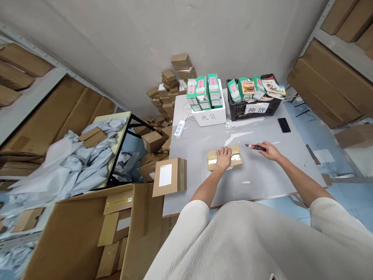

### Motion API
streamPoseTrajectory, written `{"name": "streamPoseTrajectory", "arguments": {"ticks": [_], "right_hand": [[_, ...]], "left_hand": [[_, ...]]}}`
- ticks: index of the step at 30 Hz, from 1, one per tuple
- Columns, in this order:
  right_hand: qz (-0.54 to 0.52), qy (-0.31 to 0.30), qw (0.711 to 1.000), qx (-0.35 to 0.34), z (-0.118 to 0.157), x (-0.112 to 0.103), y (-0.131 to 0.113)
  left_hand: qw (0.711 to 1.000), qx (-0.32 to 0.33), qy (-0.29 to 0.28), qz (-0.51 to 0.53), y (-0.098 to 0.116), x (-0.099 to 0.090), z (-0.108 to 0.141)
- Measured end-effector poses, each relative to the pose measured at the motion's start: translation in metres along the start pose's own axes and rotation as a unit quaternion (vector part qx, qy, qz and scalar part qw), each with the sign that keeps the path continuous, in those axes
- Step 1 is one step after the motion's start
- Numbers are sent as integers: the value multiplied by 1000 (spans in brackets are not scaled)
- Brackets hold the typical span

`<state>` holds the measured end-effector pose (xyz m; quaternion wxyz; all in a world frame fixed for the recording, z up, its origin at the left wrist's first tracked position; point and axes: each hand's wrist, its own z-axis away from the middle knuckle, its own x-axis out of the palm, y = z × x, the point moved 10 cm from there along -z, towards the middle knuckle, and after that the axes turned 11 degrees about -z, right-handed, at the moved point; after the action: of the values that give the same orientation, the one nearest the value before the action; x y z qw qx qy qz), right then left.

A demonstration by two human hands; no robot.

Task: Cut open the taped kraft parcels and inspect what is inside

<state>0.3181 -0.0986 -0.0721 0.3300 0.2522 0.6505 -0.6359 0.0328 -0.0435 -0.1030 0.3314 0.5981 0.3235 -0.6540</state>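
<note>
Clock positions are read from the small carton, with twelve toward the wall.

Item: white shirt [247, 237], worn by the person, nearest, at six o'clock. Item: large open carton [145, 217], at eight o'clock, several taped parcels [112, 256] inside.

Item: small carton [235, 151], brown, shiny tape along it, lying on the grey tabletop [201, 140] in front of the person. Left hand [223, 157] on its top, fingers close together and bent over the tape; whether they pinch it I cannot tell. Right hand [269, 151], toward three o'clock, fingers pinching a utility knife [258, 147], red and black, blade pointing toward the carton, apart from it.

Item: labelled carton [177, 175], between eight and nine, at the tabletop's edge, white label on one face. Item: phone [284, 125], black, at two o'clock. Item: power strip [180, 128], white, at ten.

Item: white bin [209, 117], just short of twelve, filled with green-and-pink boxes [201, 87]. Item: black crate [239, 111], at one o'clock, more such boxes and some books [274, 87] within, handwritten sign on its front.

Item: heaped cartons [167, 97], between ten and eleven, by the pale wall [145, 31].
</note>
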Motion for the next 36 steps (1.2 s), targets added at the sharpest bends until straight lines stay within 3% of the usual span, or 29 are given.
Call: {"name": "streamPoseTrajectory", "arguments": {"ticks": [4,8,11,14,17,20,26,31,36], "right_hand": [[-1,1,1000,10,-6,15,-7],[-32,5,999,21,-30,35,-23],[-53,5,999,3,-59,48,-50],[-58,-38,997,-27,-85,71,-83],[-40,-81,996,-7,-97,94,-100],[-5,-89,996,5,-96,103,-104],[16,-91,995,31,-80,98,-101],[27,-98,992,73,-64,95,-100],[34,-101,989,98,-53,96,-99]], "left_hand": [[1000,-10,-5,18,1,1,3],[999,-4,2,52,-6,-2,17],[998,-4,8,69,-16,-4,36],[997,-24,3,76,-31,-4,52],[996,-44,-7,77,-44,-4,58],[996,-65,-20,65,-58,-5,56],[984,-171,-31,33,-84,-11,49],[965,-227,-99,82,-89,-5,44],[958,-233,-131,104,-91,-7,38]]}}
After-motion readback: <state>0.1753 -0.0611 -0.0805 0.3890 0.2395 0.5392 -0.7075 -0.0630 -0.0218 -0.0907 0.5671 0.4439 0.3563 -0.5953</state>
